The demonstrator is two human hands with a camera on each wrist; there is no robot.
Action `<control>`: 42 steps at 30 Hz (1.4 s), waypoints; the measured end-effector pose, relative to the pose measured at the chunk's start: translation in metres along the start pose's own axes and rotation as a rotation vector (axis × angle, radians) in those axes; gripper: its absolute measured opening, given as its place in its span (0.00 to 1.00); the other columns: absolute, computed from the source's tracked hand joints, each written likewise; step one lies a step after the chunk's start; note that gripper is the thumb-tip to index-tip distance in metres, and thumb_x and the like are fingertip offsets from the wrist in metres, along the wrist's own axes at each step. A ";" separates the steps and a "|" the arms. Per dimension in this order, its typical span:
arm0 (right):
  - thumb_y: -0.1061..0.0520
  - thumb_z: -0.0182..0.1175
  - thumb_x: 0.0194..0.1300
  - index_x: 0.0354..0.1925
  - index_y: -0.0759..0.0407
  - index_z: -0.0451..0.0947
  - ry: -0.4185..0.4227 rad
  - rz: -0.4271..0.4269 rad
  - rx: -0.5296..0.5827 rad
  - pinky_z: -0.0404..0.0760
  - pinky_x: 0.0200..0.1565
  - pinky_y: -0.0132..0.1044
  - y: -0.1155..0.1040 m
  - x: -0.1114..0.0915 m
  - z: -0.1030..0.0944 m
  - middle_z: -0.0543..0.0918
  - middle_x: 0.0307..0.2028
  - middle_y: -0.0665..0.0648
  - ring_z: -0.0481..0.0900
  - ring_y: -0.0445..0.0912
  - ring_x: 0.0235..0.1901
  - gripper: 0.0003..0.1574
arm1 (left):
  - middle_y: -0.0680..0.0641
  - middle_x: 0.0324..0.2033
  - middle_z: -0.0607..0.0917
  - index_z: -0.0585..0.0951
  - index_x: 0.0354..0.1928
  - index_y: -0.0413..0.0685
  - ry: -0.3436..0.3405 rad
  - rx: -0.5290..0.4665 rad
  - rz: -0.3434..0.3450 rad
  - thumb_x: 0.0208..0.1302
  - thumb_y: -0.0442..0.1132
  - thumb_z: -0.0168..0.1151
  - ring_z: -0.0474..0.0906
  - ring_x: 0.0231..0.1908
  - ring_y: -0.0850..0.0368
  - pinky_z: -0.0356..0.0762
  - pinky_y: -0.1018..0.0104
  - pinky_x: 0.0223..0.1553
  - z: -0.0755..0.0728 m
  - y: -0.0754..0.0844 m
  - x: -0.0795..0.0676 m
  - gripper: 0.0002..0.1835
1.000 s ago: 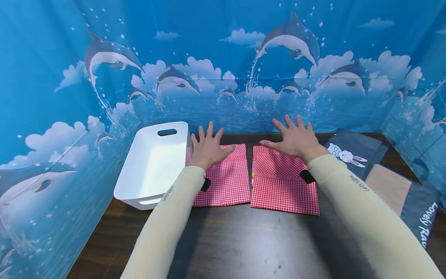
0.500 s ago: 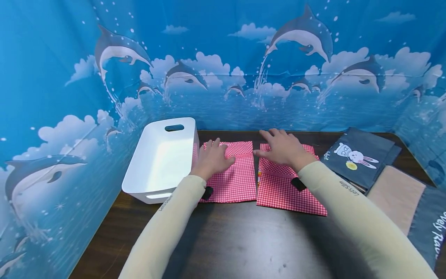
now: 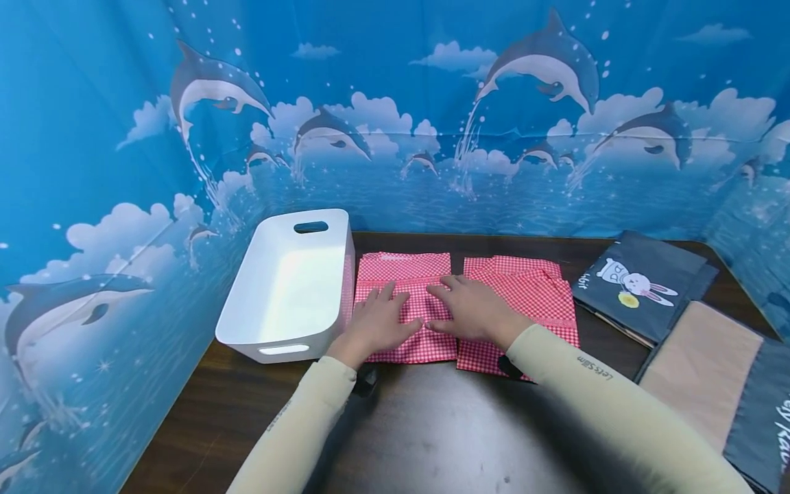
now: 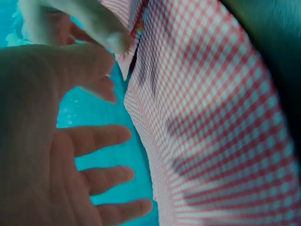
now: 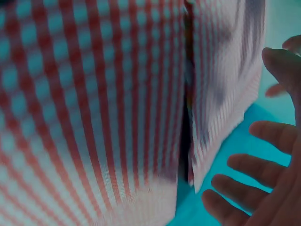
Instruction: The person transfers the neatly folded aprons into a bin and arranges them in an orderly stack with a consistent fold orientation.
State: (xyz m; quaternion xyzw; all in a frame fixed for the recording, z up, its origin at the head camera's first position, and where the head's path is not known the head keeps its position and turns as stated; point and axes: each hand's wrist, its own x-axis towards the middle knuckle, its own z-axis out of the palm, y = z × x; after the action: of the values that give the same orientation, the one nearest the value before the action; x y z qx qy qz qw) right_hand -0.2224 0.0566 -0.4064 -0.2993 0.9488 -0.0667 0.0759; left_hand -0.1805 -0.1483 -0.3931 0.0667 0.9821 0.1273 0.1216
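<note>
Two folded red gingham cloths lie side by side at the middle of the table in the head view: a left cloth (image 3: 404,267) and a right cloth (image 3: 537,291). Over the lower part of the left one is my left hand (image 3: 378,321), its fingers spread. My right hand (image 3: 475,310) reaches across the gap, its fingertips over the left cloth and its palm over the right one. The thumbs point toward each other, close together. Both wrist views show the left hand (image 4: 70,136) and the right hand (image 5: 263,174) with fingers apart, holding nothing, near the checked fabric.
Left of the cloths stands a white plastic bin (image 3: 247,322) with handle cut-outs. At right lie a dark folded cloth with a rabbit print (image 3: 648,274) and a beige and dark cloth (image 3: 703,363). A blue dolphin curtain (image 3: 395,165) hangs behind the table (image 3: 432,432).
Both hands have come down and back toward the body, the right one also leftward from the right cloth to the left cloth's edge. Right cloth's upper layer now looks slightly shifted and rumpled.
</note>
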 end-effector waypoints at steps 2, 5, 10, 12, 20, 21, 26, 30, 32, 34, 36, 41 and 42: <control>0.27 0.61 0.73 0.81 0.49 0.68 -0.017 -0.005 -0.004 0.73 0.73 0.66 -0.001 -0.003 0.008 0.69 0.80 0.65 0.68 0.65 0.79 0.49 | 0.41 0.86 0.58 0.69 0.81 0.53 -0.001 -0.017 -0.001 0.71 0.61 0.65 0.52 0.84 0.32 0.57 0.27 0.79 0.007 0.002 -0.005 0.42; 0.28 0.61 0.73 0.80 0.48 0.69 -0.038 0.000 -0.009 0.73 0.74 0.65 0.001 -0.007 0.019 0.69 0.80 0.64 0.67 0.64 0.79 0.48 | 0.41 0.86 0.57 0.68 0.82 0.55 -0.023 -0.041 -0.011 0.70 0.61 0.66 0.49 0.85 0.32 0.56 0.26 0.78 0.015 0.005 -0.010 0.43; 0.29 0.64 0.71 0.80 0.49 0.69 -0.060 0.015 0.021 0.71 0.75 0.65 0.005 -0.013 0.029 0.70 0.80 0.64 0.66 0.65 0.80 0.49 | 0.40 0.86 0.58 0.69 0.81 0.54 -0.046 -0.053 -0.028 0.69 0.60 0.67 0.49 0.85 0.32 0.57 0.23 0.77 0.024 0.007 -0.013 0.43; 0.29 0.65 0.71 0.80 0.48 0.69 -0.066 0.020 0.034 0.70 0.76 0.66 0.005 -0.014 0.030 0.69 0.80 0.64 0.65 0.65 0.80 0.49 | 0.40 0.85 0.59 0.69 0.81 0.54 -0.047 -0.058 -0.033 0.69 0.60 0.67 0.50 0.85 0.31 0.57 0.22 0.76 0.027 0.006 -0.012 0.43; 0.28 0.66 0.69 0.80 0.47 0.68 -0.066 0.037 0.011 0.64 0.79 0.66 -0.001 -0.010 0.029 0.69 0.81 0.62 0.64 0.63 0.82 0.50 | 0.39 0.85 0.58 0.69 0.82 0.54 -0.070 -0.045 -0.031 0.70 0.61 0.65 0.49 0.85 0.30 0.56 0.22 0.76 0.032 -0.002 -0.006 0.42; 0.28 0.66 0.69 0.80 0.46 0.69 -0.066 0.039 0.003 0.64 0.79 0.66 -0.003 -0.009 0.029 0.69 0.81 0.61 0.64 0.63 0.82 0.50 | 0.39 0.85 0.59 0.69 0.82 0.53 -0.067 -0.040 -0.025 0.70 0.61 0.65 0.50 0.84 0.29 0.57 0.22 0.76 0.032 -0.004 -0.006 0.42; 0.28 0.65 0.69 0.80 0.44 0.69 -0.063 0.027 -0.029 0.63 0.80 0.64 -0.012 0.000 0.030 0.69 0.81 0.60 0.64 0.61 0.81 0.49 | 0.37 0.85 0.59 0.69 0.81 0.52 -0.062 -0.024 -0.031 0.70 0.60 0.66 0.51 0.83 0.27 0.58 0.21 0.75 0.028 -0.014 -0.009 0.42; 0.26 0.61 0.72 0.80 0.45 0.68 -0.055 -0.021 -0.054 0.63 0.81 0.62 -0.016 0.006 0.031 0.70 0.80 0.61 0.65 0.61 0.81 0.48 | 0.36 0.85 0.59 0.69 0.81 0.51 -0.052 -0.016 -0.047 0.69 0.58 0.68 0.51 0.83 0.25 0.58 0.21 0.75 0.024 -0.021 -0.012 0.43; 0.26 0.60 0.72 0.80 0.45 0.68 -0.057 -0.014 -0.065 0.63 0.81 0.61 -0.016 0.007 0.032 0.70 0.80 0.60 0.66 0.61 0.81 0.49 | 0.35 0.85 0.58 0.67 0.82 0.49 -0.046 -0.020 -0.037 0.70 0.58 0.68 0.50 0.83 0.25 0.58 0.21 0.74 0.024 -0.021 -0.010 0.44; 0.25 0.61 0.71 0.80 0.44 0.68 -0.062 0.011 -0.073 0.64 0.81 0.61 -0.013 0.006 0.032 0.70 0.80 0.60 0.65 0.61 0.81 0.49 | 0.33 0.84 0.57 0.64 0.83 0.43 -0.033 -0.030 -0.035 0.70 0.57 0.67 0.50 0.83 0.24 0.59 0.22 0.75 0.025 -0.020 -0.007 0.46; 0.25 0.62 0.70 0.80 0.43 0.69 -0.061 0.039 -0.070 0.64 0.80 0.61 -0.010 0.005 0.033 0.70 0.80 0.59 0.66 0.62 0.81 0.49 | 0.30 0.84 0.57 0.62 0.82 0.35 -0.017 -0.043 -0.047 0.71 0.54 0.67 0.50 0.83 0.24 0.60 0.24 0.75 0.027 -0.018 -0.003 0.47; 0.24 0.63 0.68 0.79 0.46 0.69 -0.049 0.059 -0.035 0.63 0.80 0.64 -0.005 0.004 0.033 0.69 0.80 0.62 0.64 0.67 0.80 0.52 | 0.22 0.79 0.61 0.69 0.73 0.23 0.028 -0.035 -0.113 0.68 0.49 0.71 0.55 0.79 0.20 0.62 0.24 0.74 0.031 -0.018 0.004 0.43; 0.23 0.63 0.68 0.79 0.48 0.69 -0.048 0.069 -0.036 0.62 0.80 0.65 -0.004 0.003 0.033 0.69 0.80 0.63 0.62 0.67 0.81 0.53 | 0.21 0.78 0.63 0.71 0.72 0.23 0.038 -0.023 -0.113 0.68 0.49 0.72 0.56 0.78 0.19 0.63 0.24 0.73 0.033 -0.018 0.005 0.42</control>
State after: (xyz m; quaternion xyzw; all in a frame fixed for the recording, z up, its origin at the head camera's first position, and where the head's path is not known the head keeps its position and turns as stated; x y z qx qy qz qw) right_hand -0.2167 0.0489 -0.4389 -0.2695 0.9575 -0.0397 0.0952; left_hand -0.1789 -0.1570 -0.4295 0.0075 0.9849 0.1330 0.1108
